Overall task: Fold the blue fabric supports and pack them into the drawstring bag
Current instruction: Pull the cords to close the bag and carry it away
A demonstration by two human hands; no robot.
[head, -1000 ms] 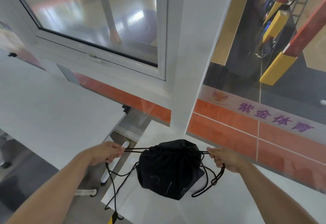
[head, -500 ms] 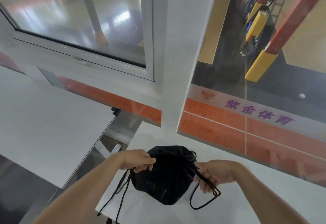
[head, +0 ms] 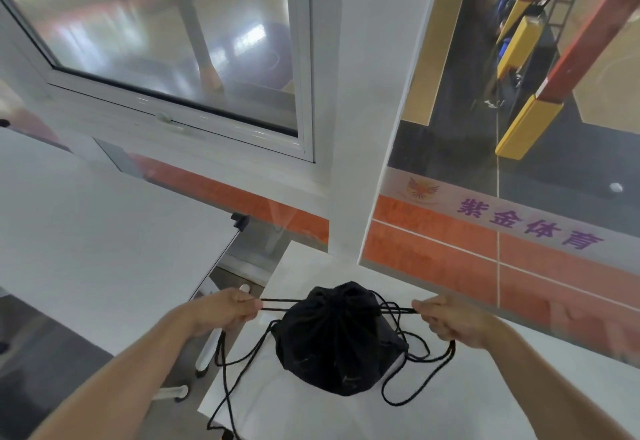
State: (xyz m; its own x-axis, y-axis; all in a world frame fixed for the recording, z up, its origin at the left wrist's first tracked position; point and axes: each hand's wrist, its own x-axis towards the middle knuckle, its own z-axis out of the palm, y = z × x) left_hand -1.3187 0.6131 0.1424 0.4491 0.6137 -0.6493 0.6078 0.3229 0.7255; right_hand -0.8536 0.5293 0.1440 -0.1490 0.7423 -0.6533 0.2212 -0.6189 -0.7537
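Observation:
A black drawstring bag (head: 341, 339) sits bulging on the white table (head: 485, 391), its mouth gathered tight at the top. My left hand (head: 227, 313) grips the left drawstrings (head: 277, 304), which run taut to the bag's mouth. My right hand (head: 446, 318) grips the right drawstrings, also taut. Slack cord loops (head: 415, 394) trail over the table and hang off its front left edge. No blue fabric shows; whatever the bag holds is hidden.
A second white table (head: 104, 242) stands to the left, with a gap and white chair legs (head: 207, 353) between. A white pillar (head: 360, 128) and glass wall with an orange band rise just behind the bag.
Half a second ago both hands were close against the bag. They have since moved apart, outward to left and right, pulling the cords taut and cinching the mouth.

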